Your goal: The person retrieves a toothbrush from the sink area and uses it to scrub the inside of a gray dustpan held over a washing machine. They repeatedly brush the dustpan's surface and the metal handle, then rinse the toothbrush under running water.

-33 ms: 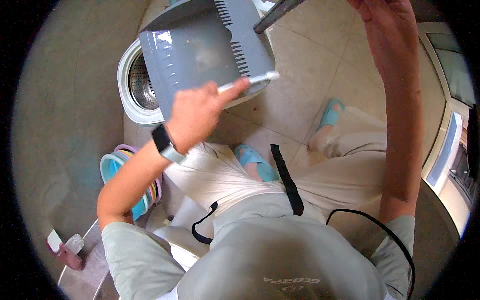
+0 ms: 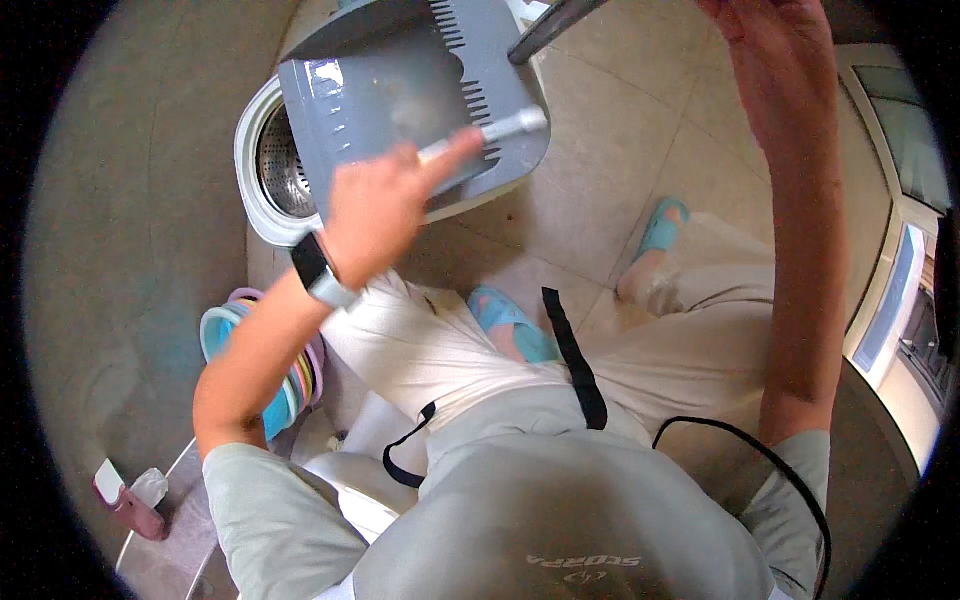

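Here's the grey pan (image 2: 390,80), up between eleven and twelve o'clock, a row of teeth (image 2: 478,98) along its three-o'clock side. It lies across a white tub (image 2: 247,165), covering part of it; whether it rests on the rim, I can't tell.

In reaches the left hand (image 2: 375,210) from eight o'clock, closed around the white brush (image 2: 508,127), the index finger laid straight along the shaft! The brush points between two and three o'clock (a toothbrush, by its shape, though the blur hides any bristles), its head beyond the teeth and over the pan's edge. Touching? Too smeared to call.

Over at one o'clock, the right hand (image 2: 775,22) is cut off by the top of the view. Its fingertips are hidden, so how open it is, and whether it has the pole (image 2: 555,32), I cannot say; that pole slants off toward one o'clock too. Down at eight, a stack of basins (image 2: 212,335) looks on.

My read of the step in hand: scrubbing the pan, around those teeth. The next move seems to call for firm, short strokes between the teeth, with the pan held steady.
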`<action>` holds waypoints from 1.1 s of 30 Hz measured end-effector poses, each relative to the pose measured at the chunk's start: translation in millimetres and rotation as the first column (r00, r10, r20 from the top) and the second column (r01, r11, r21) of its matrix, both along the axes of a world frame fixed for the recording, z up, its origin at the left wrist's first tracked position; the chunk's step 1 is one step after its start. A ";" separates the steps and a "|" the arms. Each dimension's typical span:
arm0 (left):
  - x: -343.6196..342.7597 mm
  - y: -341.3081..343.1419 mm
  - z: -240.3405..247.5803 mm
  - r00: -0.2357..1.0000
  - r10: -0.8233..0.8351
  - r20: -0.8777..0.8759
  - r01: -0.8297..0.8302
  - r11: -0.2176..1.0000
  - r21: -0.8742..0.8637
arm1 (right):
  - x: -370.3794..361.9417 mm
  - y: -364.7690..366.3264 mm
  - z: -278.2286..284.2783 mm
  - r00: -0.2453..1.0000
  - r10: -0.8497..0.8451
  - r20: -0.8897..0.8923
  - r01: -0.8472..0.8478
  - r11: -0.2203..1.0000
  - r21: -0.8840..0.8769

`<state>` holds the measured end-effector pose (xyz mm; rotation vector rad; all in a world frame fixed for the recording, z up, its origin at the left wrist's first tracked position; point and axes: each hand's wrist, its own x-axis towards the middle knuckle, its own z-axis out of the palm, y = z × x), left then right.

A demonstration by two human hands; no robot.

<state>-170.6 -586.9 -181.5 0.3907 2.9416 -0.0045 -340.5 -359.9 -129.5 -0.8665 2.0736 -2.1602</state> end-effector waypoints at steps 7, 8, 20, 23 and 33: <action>8.1 0.4 -2.2 0.998 -0.051 -0.036 0.052 0.998 0.019 | 1.3 -2.5 -1.8 1.000 -0.011 -0.002 0.011 1.000 -0.011; -1.5 -8.6 -4.8 0.999 0.017 -0.045 -0.018 1.000 -0.013 | 1.3 -3.2 -3.4 1.000 -0.007 0.002 0.007 1.000 -0.011; 71.4 -42.3 9.3 0.995 -0.087 0.054 0.087 0.996 0.004 | 5.0 -2.7 -1.1 0.998 -0.058 -0.006 0.058 0.997 0.043; 80.4 -43.9 21.7 0.994 -0.103 0.037 0.102 0.995 0.021 | 4.3 -3.2 -4.2 0.998 -0.061 -0.026 0.061 0.998 0.011; 54.0 -49.2 -4.8 0.996 -0.088 0.014 0.088 0.996 0.032 | -14.7 7.1 8.6 0.976 0.043 0.214 -0.025 0.996 -0.086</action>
